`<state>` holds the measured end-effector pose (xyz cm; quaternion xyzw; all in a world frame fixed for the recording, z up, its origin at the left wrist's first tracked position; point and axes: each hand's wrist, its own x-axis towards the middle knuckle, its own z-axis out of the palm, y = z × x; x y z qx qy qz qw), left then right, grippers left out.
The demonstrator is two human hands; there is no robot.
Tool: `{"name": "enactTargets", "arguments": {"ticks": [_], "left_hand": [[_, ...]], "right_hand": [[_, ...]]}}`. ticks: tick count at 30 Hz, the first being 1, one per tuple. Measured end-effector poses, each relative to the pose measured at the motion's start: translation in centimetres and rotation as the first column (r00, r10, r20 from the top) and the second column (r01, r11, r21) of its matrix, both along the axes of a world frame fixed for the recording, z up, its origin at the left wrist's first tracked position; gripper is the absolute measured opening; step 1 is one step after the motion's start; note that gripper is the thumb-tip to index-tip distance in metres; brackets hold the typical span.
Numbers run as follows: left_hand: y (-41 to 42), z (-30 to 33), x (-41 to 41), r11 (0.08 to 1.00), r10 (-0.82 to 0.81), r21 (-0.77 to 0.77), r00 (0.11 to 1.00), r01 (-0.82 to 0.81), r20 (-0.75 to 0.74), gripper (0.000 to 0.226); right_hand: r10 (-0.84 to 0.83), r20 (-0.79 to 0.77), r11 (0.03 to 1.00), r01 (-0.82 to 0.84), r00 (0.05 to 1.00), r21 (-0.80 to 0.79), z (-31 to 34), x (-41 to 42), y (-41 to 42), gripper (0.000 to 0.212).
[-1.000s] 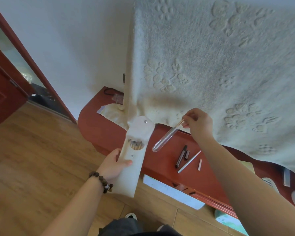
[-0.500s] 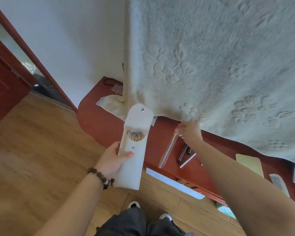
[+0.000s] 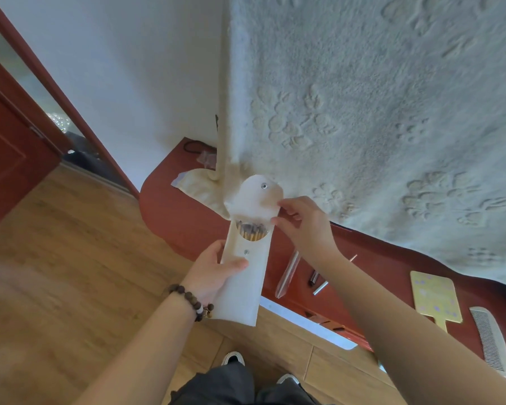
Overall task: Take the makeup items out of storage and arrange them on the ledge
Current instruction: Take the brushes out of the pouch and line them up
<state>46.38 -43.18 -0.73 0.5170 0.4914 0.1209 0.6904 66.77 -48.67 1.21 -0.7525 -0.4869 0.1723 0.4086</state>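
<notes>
Your next brush waits in the pouch

Your left hand clamps the upright pouch; your right hand pinches its flap, directly above the brushes, handles pointing down the pouch's length.

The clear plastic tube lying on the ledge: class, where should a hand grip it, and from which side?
Grip the clear plastic tube around its middle, coming down from above. It lies flat and lengthwise on the red ledge, its long sides bare, with the white pouch on one side and the small dark stick on the other.
</notes>
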Motion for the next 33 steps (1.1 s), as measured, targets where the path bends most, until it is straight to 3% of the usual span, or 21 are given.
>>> {"name": "enactTargets", "arguments": {"ticks": [3, 6, 16, 21, 26, 30, 33], "left_hand": [[-0.3, 0.6, 0.5, 0.999, -0.040, 0.026, 0.998, 0.039, 0.041, 0.045], [-0.5, 0.9, 0.6, 0.996, -0.075, 0.050, 0.993, 0.071, 0.086, 0.055], [-0.7, 1.9, 0.0, 0.975, -0.166, 0.168, 0.982, 0.149, 0.091, 0.042], [-0.6, 2.4, -0.3, 0.966, -0.188, 0.192, 0.980, 0.174, 0.058, 0.040], [-0.6, 2.2, -0.4, 0.964, -0.188, 0.192, 0.982, 0.181, 0.014, 0.037], [-0.7, 1.7, -0.8, 0.973, -0.159, 0.170, 0.987, 0.159, -0.010, 0.038], [-0.7, 1.3, -1.2, 0.975, -0.147, 0.165, 0.989, 0.151, -0.034, 0.040]], "right_hand": [[0.117, 0.059, 0.993, -0.118, 0.991, 0.013, 1.0, -1.6, 0.3, 0.034], [0.129, 0.063, 0.991, -0.126, 0.990, -0.052, 1.0, -2.0, 0.4, 0.027], [0.152, -0.096, 0.984, -0.160, 0.984, -0.076, 2.2, -2.2, 0.2, 0.013], [0.081, -0.201, 0.990, -0.102, 0.976, -0.098, 3.0, -2.3, 0.1, 0.008], [-0.015, -0.203, 0.998, 0.003, 0.979, -0.062, 3.2, -1.4, 0.2, 0.023], [-0.041, -0.327, 0.999, 0.038, 0.944, -0.014, 3.8, -0.4, 0.7, 0.005], [-0.098, -0.439, 0.995, 0.104, 0.893, -0.010, 4.1, 0.4, 1.0, 0.004]]}}
